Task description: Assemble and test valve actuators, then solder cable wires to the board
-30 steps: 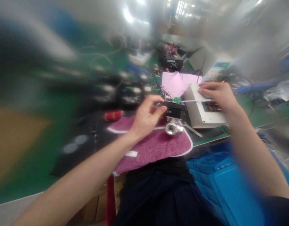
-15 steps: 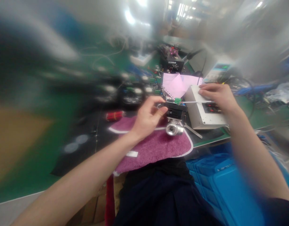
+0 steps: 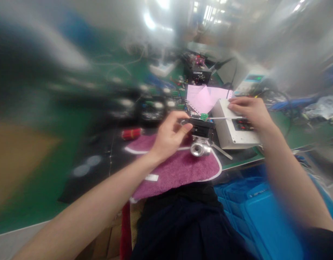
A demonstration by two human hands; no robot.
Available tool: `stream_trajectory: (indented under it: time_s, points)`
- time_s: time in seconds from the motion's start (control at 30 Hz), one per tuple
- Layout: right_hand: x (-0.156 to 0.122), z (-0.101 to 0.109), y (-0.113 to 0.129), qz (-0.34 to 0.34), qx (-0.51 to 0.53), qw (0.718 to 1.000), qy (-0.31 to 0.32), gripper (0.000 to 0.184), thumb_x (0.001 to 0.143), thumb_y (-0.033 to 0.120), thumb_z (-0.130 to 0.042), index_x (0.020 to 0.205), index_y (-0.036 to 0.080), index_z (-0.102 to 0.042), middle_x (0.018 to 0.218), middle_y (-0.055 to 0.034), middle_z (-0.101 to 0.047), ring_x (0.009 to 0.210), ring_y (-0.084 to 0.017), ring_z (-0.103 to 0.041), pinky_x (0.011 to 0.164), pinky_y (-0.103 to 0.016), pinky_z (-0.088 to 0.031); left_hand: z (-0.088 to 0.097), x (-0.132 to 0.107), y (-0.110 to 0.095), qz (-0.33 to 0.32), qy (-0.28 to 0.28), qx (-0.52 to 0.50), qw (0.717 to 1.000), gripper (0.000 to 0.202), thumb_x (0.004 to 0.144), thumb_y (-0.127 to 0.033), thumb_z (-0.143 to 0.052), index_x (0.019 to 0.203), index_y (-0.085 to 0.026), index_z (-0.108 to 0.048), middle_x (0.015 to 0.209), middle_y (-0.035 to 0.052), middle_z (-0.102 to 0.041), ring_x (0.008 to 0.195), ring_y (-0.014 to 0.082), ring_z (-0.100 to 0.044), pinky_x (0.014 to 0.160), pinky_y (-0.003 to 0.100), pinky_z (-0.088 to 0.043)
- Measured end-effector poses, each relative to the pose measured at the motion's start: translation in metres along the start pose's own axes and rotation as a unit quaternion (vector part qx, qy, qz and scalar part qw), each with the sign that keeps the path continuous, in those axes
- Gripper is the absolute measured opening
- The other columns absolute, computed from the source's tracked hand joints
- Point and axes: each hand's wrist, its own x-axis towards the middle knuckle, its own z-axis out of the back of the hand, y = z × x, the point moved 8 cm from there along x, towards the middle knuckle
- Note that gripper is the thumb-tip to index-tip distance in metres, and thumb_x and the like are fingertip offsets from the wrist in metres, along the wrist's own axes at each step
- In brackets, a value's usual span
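Observation:
A small black device with a silver metal fitting [image 3: 200, 137] stands on a purple towel [image 3: 179, 169]. My left hand [image 3: 170, 135] grips its left side with curled fingers. A green circuit board [image 3: 204, 116] sits on top of the device. My right hand [image 3: 249, 111] rests over a white instrument box [image 3: 231, 131] and pinches a thin white rod [image 3: 223, 117] whose tip reaches the green board.
Pink paper sheets [image 3: 205, 96] lie behind the device. A black box with knobs [image 3: 200, 74] stands further back on the green bench. A red part [image 3: 131, 133] lies left of the towel. Blue plastic bins [image 3: 258, 216] sit at lower right. The surroundings are blurred.

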Motion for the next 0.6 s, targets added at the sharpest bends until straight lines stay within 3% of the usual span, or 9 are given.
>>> stream_trajectory:
  time_s: [0.6]
  points:
    - [0.0015,0.0001,-0.0036,-0.008,0.007,1.000,-0.004,0.026,0.079,0.046,-0.090,0.094,0.024,-0.087,0.120,-0.0046,-0.081,0.120,-0.034,-0.073,0.116,-0.050,-0.051,0.0004,-0.0003,-0.0007,-0.001,0.003,0.000,1.000,0.029,0.099,-0.045,-0.074,0.119,-0.027,-0.064,0.118,0.0032,-0.070,0.078,0.0124,-0.069,0.066,0.025,-0.061]
